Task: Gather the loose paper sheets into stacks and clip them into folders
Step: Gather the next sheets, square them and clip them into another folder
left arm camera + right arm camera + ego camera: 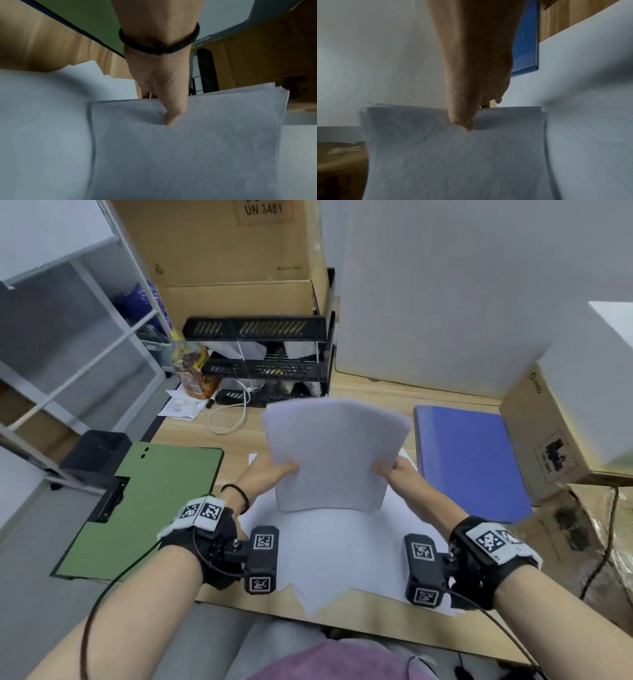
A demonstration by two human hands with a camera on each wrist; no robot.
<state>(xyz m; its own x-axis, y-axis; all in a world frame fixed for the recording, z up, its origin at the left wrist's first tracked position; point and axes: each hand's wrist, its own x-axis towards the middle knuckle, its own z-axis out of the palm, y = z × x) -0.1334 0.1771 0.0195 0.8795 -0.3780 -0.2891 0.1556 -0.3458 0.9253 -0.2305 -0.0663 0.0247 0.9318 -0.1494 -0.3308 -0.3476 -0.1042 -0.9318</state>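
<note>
I hold a stack of white sheets (334,453) upright above the desk, bowed slightly toward me. My left hand (274,470) pinches its left edge, thumb on the near face (171,115). My right hand (394,470) pinches the right edge the same way (464,121). More loose sheets (342,556) lie spread on the desk under the stack. A green folder (144,508) lies open on the left, its black clip (111,503) at its left edge. A blue folder (472,460) lies closed on the right.
A black tiered paper tray (267,354) and a drink bottle (191,368) stand at the back, with a white cable (233,419) in front. Cardboard boxes (544,436) sit at the right and behind. The wooden desk's near edge (342,625) is by my lap.
</note>
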